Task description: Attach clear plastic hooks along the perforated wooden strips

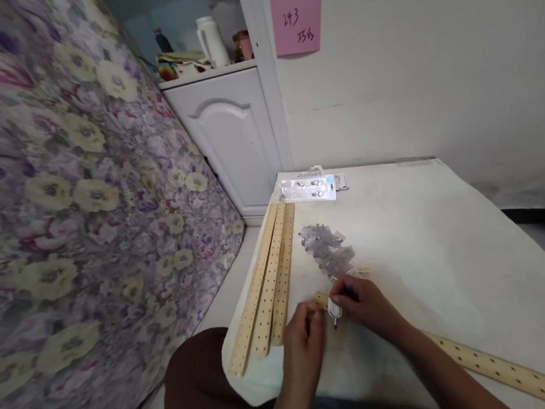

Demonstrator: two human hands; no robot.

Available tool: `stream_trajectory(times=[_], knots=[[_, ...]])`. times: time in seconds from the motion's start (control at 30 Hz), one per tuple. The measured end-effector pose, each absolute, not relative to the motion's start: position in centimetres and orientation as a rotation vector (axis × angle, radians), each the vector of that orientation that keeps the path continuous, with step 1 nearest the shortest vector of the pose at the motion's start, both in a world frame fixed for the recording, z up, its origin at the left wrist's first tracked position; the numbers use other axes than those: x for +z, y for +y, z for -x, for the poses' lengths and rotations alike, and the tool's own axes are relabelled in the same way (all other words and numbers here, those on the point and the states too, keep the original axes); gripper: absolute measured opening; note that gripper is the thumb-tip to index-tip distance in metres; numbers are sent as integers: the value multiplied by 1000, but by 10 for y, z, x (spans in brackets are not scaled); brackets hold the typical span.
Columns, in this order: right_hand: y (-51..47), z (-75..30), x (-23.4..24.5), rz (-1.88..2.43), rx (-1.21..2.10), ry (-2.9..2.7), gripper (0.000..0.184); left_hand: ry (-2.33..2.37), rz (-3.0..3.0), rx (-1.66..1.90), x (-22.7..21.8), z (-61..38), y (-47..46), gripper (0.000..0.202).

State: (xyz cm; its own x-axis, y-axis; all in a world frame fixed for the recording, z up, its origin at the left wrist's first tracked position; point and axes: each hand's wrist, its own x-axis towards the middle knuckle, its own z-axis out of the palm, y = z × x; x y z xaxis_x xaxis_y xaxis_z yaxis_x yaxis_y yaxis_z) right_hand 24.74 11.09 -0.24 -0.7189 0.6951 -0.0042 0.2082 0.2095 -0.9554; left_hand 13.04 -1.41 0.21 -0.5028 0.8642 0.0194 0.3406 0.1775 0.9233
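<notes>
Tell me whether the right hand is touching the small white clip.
Touching. The head view shows the right hand pinching the small white clip with its fingers, just over the near end of a wooden strip.

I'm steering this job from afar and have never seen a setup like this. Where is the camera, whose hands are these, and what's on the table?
There is no machine here. A person works with two bare hands, and the single picture comes from a camera on their head, looking forward and down. The left hand rests at the near end of a long wooden strip with holes, which runs under the right arm. The right hand pinches a small white piece at that end. On the white-covered table lie three more strips side by side, a heap of small clear pieces and a clear packet.
</notes>
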Motion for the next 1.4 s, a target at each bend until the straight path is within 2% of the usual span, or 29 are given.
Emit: stream_trajectory(times=[0.27, 0.7, 1.4], knots=[[102, -227, -7, 995, 1256, -2091, 10, 2149, -1335, 1225, -12, -131, -27, 14], [97, -222, -15, 1054, 856, -2294, 14, 2113, -1364, 1284, -17, -128, -23, 14], [95, -222, -17, 1040, 792, -2371, 13, 2060, -1361, 1282, -18, -126, -20, 14]])
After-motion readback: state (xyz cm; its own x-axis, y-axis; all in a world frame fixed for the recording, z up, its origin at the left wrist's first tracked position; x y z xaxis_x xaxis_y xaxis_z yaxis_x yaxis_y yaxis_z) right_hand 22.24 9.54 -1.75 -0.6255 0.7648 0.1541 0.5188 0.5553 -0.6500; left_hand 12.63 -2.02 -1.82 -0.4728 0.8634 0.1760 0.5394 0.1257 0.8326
